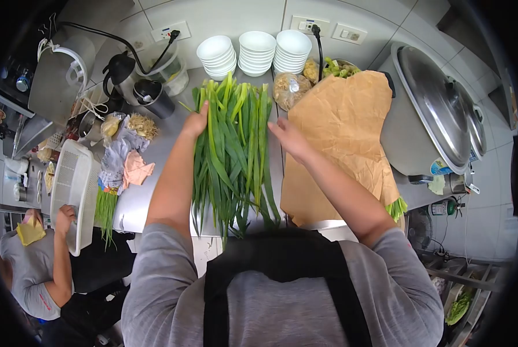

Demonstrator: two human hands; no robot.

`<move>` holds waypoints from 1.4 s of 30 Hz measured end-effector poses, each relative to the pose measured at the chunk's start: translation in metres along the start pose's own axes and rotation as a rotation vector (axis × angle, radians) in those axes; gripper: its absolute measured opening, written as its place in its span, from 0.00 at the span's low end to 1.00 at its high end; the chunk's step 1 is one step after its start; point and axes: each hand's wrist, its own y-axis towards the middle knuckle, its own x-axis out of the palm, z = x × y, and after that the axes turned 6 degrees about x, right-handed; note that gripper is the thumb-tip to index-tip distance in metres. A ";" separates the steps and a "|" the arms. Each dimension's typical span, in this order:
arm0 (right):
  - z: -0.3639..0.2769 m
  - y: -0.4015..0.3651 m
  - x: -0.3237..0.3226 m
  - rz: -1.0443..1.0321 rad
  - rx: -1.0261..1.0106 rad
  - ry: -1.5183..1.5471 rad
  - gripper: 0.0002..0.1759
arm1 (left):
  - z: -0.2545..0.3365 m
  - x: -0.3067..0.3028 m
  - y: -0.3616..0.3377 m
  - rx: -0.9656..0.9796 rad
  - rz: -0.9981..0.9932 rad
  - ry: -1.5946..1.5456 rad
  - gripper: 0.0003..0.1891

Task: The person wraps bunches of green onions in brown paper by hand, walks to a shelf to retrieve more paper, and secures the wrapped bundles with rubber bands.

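A wide bunch of green onions [230, 156] lies lengthwise on the steel counter in front of me, its long leaves hanging toward the near edge. My left hand [196, 121] is closed on the bunch's upper left side, with one digit on top and the other fingers mostly hidden. At the right side of the bunch, my right hand [288, 137] is open, fingers apart, its tips at the outer stalks. Beneath my right forearm spreads crumpled brown paper [340, 139], with more greens [397, 209] poking out from its lower corner.
Three stacks of white bowls [217, 55] stand along the wall. A large lidded steel pot [435, 110] is at right; a black kettle [121, 75] at left. A co-worker's hand [65, 218] holds a white basket [74, 179]. A bagged brown food [291, 91] sits beside the paper.
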 end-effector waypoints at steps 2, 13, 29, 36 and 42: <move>-0.002 0.041 0.023 0.125 0.007 -0.016 0.46 | 0.008 0.007 -0.005 -0.021 -0.021 -0.239 0.55; -0.066 0.022 0.058 -0.228 0.163 0.704 0.48 | 0.068 0.027 -0.056 -0.121 -0.286 -0.949 0.49; -0.157 -0.106 0.083 0.006 -0.599 0.744 0.51 | 0.074 -0.105 -0.149 0.412 -0.216 -0.877 0.57; -0.108 -0.172 0.023 0.235 -0.643 0.827 0.45 | 0.210 -0.085 -0.189 1.045 -0.658 -0.460 0.50; -0.010 -0.215 -0.039 0.638 -0.362 0.686 0.38 | 0.284 0.066 -0.183 1.085 -1.146 -0.348 0.41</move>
